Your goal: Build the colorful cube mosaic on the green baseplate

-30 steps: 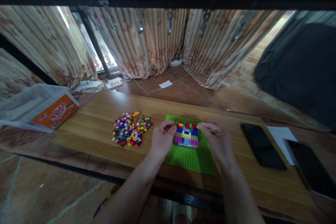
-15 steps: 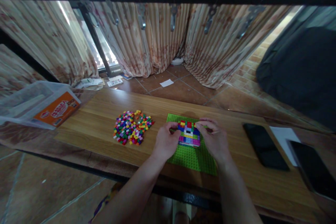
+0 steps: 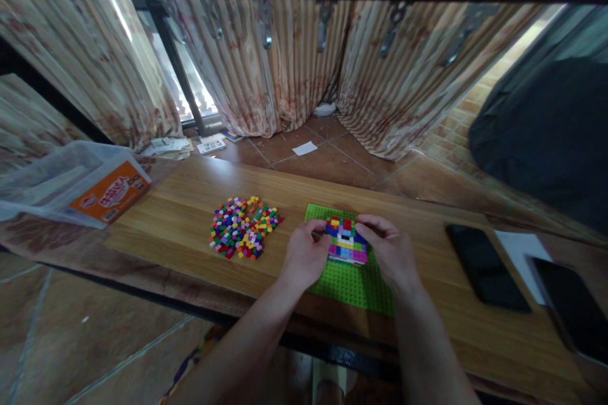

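A green studded baseplate (image 3: 349, 288) lies on the wooden table (image 3: 180, 215). On its far half sits a small build of coloured bricks (image 3: 348, 242) in red, blue, pink, yellow and white. My left hand (image 3: 305, 255) curls against the build's left side, fingertips pinched at its upper left corner. On the other side my right hand (image 3: 390, 253) has its fingers bent over the top right corner. I cannot make out whether either hand pinches a loose brick. A heap of small loose bricks (image 3: 244, 235) lies to the left of the plate.
A clear plastic box (image 3: 57, 180) with an orange label stands at the table's left end. Two dark phones (image 3: 487, 266) (image 3: 572, 304) and a white sheet (image 3: 522, 250) lie at the right. Curtains and a tiled floor are beyond the table; a dark beam crosses overhead.
Both hands have drawn closer together onto the brick build, from its outer edges to its top corners. The camera has dipped and shifted slightly.
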`<state>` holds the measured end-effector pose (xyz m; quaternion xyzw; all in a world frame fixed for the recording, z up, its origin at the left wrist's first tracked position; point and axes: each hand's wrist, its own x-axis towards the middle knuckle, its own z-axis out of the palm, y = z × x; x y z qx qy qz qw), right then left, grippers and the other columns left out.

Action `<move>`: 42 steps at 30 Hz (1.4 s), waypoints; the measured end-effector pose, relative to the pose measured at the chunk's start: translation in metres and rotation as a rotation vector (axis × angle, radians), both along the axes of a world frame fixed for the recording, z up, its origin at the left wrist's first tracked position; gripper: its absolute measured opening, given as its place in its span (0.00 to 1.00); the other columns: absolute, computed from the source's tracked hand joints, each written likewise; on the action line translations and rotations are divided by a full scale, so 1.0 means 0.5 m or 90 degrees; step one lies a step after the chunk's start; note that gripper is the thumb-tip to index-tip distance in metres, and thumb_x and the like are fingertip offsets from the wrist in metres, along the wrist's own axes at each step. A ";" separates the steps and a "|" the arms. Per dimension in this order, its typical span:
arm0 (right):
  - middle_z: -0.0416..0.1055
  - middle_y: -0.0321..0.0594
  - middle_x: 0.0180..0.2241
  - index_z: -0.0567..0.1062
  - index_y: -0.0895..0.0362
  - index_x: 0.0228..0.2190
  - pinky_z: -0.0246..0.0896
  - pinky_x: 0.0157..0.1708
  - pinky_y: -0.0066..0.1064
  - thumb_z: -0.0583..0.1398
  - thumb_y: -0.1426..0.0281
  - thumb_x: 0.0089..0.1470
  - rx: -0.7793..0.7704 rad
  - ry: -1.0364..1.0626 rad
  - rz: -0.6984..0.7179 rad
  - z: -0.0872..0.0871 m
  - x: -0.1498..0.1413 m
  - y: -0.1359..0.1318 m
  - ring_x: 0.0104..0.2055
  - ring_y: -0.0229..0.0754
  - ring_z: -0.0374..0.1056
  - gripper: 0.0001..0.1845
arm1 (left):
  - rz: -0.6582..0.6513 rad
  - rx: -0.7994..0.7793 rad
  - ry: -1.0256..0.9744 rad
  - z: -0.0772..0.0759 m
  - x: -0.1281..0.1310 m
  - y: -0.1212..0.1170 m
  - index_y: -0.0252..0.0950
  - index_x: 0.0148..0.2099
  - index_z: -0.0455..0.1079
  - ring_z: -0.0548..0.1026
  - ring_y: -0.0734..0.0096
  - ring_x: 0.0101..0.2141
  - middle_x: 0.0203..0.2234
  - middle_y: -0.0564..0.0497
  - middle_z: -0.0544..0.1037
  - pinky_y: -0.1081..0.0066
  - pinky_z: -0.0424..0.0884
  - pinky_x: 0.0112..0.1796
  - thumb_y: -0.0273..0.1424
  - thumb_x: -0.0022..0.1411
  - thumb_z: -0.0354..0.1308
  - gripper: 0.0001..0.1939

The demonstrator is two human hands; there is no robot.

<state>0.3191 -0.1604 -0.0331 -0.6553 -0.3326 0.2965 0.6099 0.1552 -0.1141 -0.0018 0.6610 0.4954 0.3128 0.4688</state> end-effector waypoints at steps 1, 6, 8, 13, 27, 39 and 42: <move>0.79 0.41 0.33 0.81 0.55 0.32 0.68 0.37 0.37 0.71 0.58 0.39 0.001 0.014 0.000 0.001 -0.002 0.000 0.34 0.44 0.72 0.18 | -0.001 -0.002 0.000 0.001 0.000 0.000 0.34 0.43 0.76 0.78 0.69 0.36 0.38 0.48 0.82 0.70 0.73 0.41 0.20 0.57 0.57 0.12; 0.79 0.39 0.29 0.82 0.54 0.30 0.68 0.33 0.35 0.71 0.58 0.38 0.023 0.055 0.008 0.009 -0.012 -0.001 0.31 0.42 0.72 0.16 | -0.005 -0.005 -0.003 -0.004 0.000 0.000 0.33 0.43 0.76 0.78 0.68 0.37 0.38 0.47 0.82 0.69 0.73 0.42 0.20 0.57 0.57 0.13; 0.79 0.38 0.28 0.82 0.54 0.29 0.68 0.33 0.35 0.72 0.58 0.37 0.027 0.063 0.013 0.009 -0.013 0.000 0.30 0.42 0.71 0.16 | -0.002 -0.005 0.001 -0.006 0.000 0.001 0.33 0.43 0.76 0.78 0.67 0.39 0.39 0.46 0.82 0.69 0.73 0.43 0.20 0.56 0.57 0.13; 0.80 0.38 0.30 0.82 0.54 0.30 0.69 0.36 0.35 0.73 0.58 0.36 0.030 0.115 0.006 0.008 -0.010 -0.003 0.32 0.42 0.73 0.18 | 0.002 -0.017 0.000 0.000 -0.009 0.004 0.33 0.44 0.76 0.78 0.68 0.38 0.39 0.46 0.82 0.69 0.73 0.43 0.22 0.58 0.57 0.12; 0.80 0.39 0.32 0.82 0.55 0.29 0.72 0.34 0.26 0.70 0.59 0.45 0.050 0.183 -0.113 -0.013 0.042 -0.017 0.35 0.38 0.76 0.13 | 0.061 0.127 0.208 0.022 -0.152 0.110 0.34 0.38 0.78 0.78 0.67 0.36 0.33 0.47 0.83 0.70 0.72 0.40 0.21 0.57 0.55 0.11; 0.80 0.41 0.32 0.81 0.55 0.30 0.75 0.34 0.31 0.69 0.61 0.46 0.038 0.157 -0.091 -0.026 0.039 -0.008 0.35 0.42 0.77 0.11 | 0.017 0.127 0.483 0.030 -0.209 0.116 0.38 0.35 0.80 0.78 0.59 0.38 0.30 0.46 0.81 0.66 0.70 0.43 0.19 0.51 0.56 0.14; 0.80 0.40 0.32 0.82 0.55 0.31 0.74 0.34 0.29 0.69 0.61 0.45 0.023 0.168 -0.089 -0.022 0.035 -0.007 0.35 0.41 0.77 0.12 | 0.021 0.125 0.514 0.028 -0.206 0.113 0.38 0.32 0.79 0.78 0.58 0.38 0.28 0.46 0.80 0.66 0.70 0.42 0.19 0.51 0.55 0.13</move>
